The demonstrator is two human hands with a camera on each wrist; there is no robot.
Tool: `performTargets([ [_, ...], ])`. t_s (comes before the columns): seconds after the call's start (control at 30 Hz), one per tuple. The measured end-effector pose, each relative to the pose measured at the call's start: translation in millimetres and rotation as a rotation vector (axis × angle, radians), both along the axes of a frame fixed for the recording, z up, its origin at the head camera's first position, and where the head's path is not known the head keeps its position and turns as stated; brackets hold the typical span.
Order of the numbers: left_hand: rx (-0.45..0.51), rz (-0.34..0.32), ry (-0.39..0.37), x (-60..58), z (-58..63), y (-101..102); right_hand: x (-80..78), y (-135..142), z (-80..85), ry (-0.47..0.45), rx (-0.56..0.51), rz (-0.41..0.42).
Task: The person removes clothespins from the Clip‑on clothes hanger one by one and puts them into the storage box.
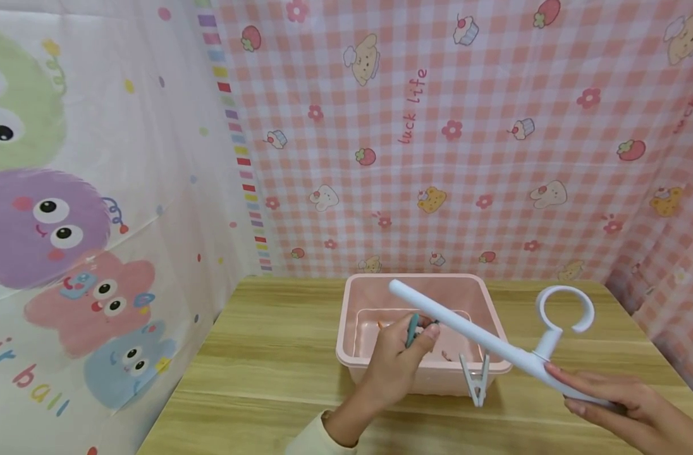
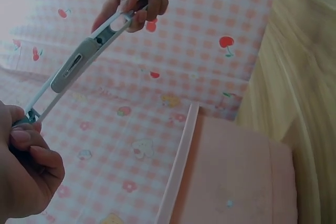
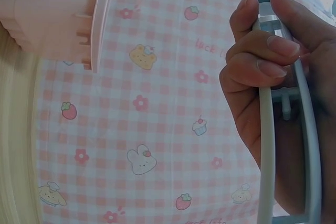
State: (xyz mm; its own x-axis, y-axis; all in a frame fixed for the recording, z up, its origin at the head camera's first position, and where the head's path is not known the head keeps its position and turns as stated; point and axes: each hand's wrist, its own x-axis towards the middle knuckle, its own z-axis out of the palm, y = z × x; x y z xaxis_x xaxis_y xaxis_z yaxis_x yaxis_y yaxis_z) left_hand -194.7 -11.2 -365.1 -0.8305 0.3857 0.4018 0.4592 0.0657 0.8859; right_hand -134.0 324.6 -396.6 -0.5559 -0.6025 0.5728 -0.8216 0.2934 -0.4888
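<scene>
A long white clip hanger with an open ring hook slants above the pink basin. My right hand grips its right end, with fingers curled round the two rails. Below the bar, near the basin's front rim, is a pale V-shaped clip; the left wrist view shows a grey clip set between the rails. My left hand pinches a teal clip under the bar's left part. In the left wrist view the left hand's curled fingers hide most of that clip.
The pink basin stands on a wood-grain table; small orange and brown bits lie in it, partly hidden by my left hand. A pink checked cloth hangs behind the table, and a white cartoon-print cloth hangs at the left.
</scene>
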Motion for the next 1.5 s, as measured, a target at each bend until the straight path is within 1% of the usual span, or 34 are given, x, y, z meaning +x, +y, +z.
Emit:
performTargets([
  [0.03, 0.029, -0.025, -0.041, -0.2, 0.3, 0.1, 0.2, 0.1, 0.3, 0.018, 0.017, -0.019],
  [0.1, 0.089, -0.078, -0.119, -0.9, 0.3, 0.1, 0.4, 0.3, 0.2, 0.017, 0.019, -0.023],
  [0.13, 0.121, -0.107, -0.161, -1.2, 0.2, 0.2, 0.7, 0.5, 0.1, 0.035, 0.038, -0.047],
  [0.17, 0.157, -0.138, -0.210, -1.5, -0.2, 0.4, 0.8, 0.8, -0.2, 0.036, 0.039, -0.051],
  [0.23, 0.222, -0.192, -0.297, -2.0, -1.0, 0.6, 1.7, 1.3, -0.5, 0.069, 0.074, -0.095],
  [0.27, 0.249, -0.218, -0.337, -2.0, -1.3, 0.6, 1.5, 1.6, -1.2, 0.056, 0.061, -0.085],
  [0.3, 0.274, -0.244, -0.372, -2.1, -1.6, 0.6, 1.9, 2.0, -1.4, 0.072, 0.079, -0.107],
  [0.33, 0.300, -0.274, -0.407, -2.1, -1.9, 0.5, 2.0, 2.3, -1.9, 0.075, 0.082, -0.112],
  [0.37, 0.326, -0.306, -0.438, -2.1, -2.2, 0.2, 2.0, 2.6, -2.3, 0.076, 0.083, -0.112],
  [0.4, 0.346, -0.341, -0.463, -1.9, -2.3, -0.3, 2.4, 3.0, -2.4, 0.087, 0.100, -0.130],
  [0.53, 0.415, -0.483, -0.559, -1.5, -2.0, -3.0, 2.9, 4.0, -3.1, 0.073, 0.108, -0.123],
  [0.6, 0.437, -0.532, -0.604, -1.5, -1.5, -4.6, 2.8, 4.0, -3.0, 0.056, 0.101, -0.111],
  [0.63, 0.443, -0.543, -0.620, -1.5, -1.1, -5.3, 2.6, 3.7, -3.0, 0.054, 0.096, -0.108],
  [0.7, 0.447, -0.554, -0.641, -1.4, -0.3, -6.3, 2.6, 3.2, -2.7, 0.052, 0.092, -0.109],
  [0.8, 0.449, -0.557, -0.648, -1.5, 0.4, -7.0, 2.6, 1.9, -2.1, 0.058, 0.087, -0.114],
  [0.87, 0.446, -0.556, -0.645, -1.5, 0.5, -7.2, 2.1, 1.2, -2.3, 0.021, 0.047, -0.070],
  [0.93, 0.443, -0.553, -0.641, -1.4, 0.3, -7.3, 2.0, 0.3, -1.8, 0.022, 0.048, -0.067],
  [1.0, 0.439, -0.547, -0.632, -1.1, 0.1, -7.6, 2.0, -0.4, -1.3, 0.025, 0.052, -0.070],
  [1.03, 0.438, -0.544, -0.626, -1.0, 0.0, -7.4, 1.5, -0.5, -1.5, 0.011, 0.036, -0.053],
  [1.1, 0.438, -0.539, -0.610, -1.1, -0.3, -7.1, 2.1, -0.7, -0.7, 0.055, 0.078, -0.100],
  [1.2, 0.438, -0.529, -0.581, -1.6, -0.9, -6.5, 2.1, -0.5, -0.3, 0.067, 0.084, -0.106],
  [1.23, 0.438, -0.524, -0.570, -1.7, -1.1, -6.2, 1.9, -0.2, -0.2, 0.070, 0.081, -0.096],
  [1.27, 0.435, -0.513, -0.559, -1.7, -1.2, -5.9, 2.0, 0.0, 0.2, 0.080, 0.090, -0.099],
  [1.37, 0.414, -0.459, -0.524, -1.7, -1.1, -4.0, 1.2, 0.6, 0.4, 0.076, 0.080, -0.064],
  [1.43, 0.382, -0.390, -0.503, -1.9, -0.5, -2.4, 0.9, 0.8, 0.3, 0.075, 0.072, -0.047],
  [1.5, 0.345, -0.324, -0.488, -2.4, 0.1, -1.2, 1.0, 0.8, 0.3, 0.086, 0.081, -0.058],
])
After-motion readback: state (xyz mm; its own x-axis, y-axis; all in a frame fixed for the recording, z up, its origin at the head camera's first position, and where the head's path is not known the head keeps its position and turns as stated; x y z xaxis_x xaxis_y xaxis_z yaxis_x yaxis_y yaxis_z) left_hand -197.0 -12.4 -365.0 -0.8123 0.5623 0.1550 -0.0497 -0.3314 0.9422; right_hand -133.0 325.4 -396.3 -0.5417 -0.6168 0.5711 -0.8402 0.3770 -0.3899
